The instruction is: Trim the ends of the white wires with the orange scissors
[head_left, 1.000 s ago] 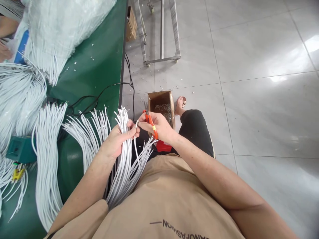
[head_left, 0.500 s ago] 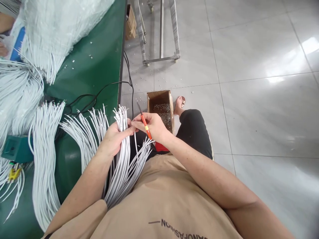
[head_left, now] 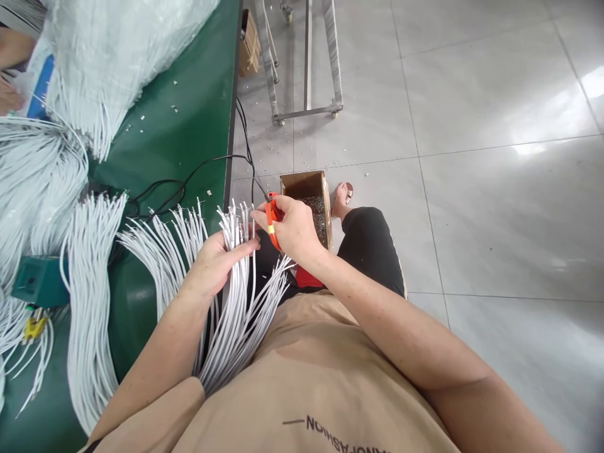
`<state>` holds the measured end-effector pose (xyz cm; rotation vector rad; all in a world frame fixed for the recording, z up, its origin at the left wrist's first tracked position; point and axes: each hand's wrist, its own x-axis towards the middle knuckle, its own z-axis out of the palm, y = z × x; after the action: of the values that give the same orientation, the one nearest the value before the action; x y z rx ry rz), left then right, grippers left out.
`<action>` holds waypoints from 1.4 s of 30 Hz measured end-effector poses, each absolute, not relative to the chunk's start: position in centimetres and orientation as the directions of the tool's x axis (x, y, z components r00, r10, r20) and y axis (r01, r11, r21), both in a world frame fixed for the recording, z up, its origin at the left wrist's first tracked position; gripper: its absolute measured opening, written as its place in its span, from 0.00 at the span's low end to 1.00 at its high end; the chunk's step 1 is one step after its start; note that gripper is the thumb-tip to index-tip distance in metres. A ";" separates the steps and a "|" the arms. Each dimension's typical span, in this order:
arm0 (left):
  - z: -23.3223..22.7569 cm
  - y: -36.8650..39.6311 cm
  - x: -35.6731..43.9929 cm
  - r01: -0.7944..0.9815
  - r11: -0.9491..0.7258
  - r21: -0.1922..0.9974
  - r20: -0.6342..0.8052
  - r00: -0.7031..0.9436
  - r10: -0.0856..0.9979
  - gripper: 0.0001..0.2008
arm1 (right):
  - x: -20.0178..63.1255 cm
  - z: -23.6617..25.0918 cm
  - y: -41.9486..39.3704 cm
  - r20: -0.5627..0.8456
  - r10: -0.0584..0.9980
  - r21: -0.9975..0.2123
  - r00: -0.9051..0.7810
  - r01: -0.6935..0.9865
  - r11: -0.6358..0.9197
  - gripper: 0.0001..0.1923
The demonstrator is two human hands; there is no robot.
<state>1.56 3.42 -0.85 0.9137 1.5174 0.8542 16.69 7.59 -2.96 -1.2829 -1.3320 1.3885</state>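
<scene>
My left hand (head_left: 219,258) is wrapped round a bundle of white cables (head_left: 236,292), with the thumb lying across the front. Trimmed cable ends stick up above the fingers, and the lower lengths run down across my lap. Just right of the bundle, my right hand (head_left: 297,226) is closed round a hand tool with orange handles (head_left: 270,220). Its slim dark tip points up and left; the exact kind is hard to make out. Thumb and forefinger of that hand are at the top of one cable (head_left: 254,251) standing slightly apart from the others.
More white cable bundles (head_left: 92,302) lie on the green table (head_left: 189,126), beside a green box-shaped device (head_left: 40,281) and a black cord (head_left: 202,165). A cardboard box (head_left: 326,207) with small scraps stands on the floor. Another person's hand (head_left: 9,94) is at far left.
My right hand has shifted slightly up, and the orange tool has turned in it, its handles now spread. One cable now stands upright between my hands. The left hand keeps its grip.
</scene>
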 end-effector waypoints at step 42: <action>-1.0 3.2 1.8 0.311 0.290 0.905 -0.225 -0.230 0.947 0.12 | 18.0 -2.0 6.0 -0.276 0.847 -0.500 -0.454 0.820 0.277 0.13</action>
<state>1.75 3.23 -0.97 1.1508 1.7203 0.9536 18.03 6.01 -1.98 -1.6167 -2.4747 0.9247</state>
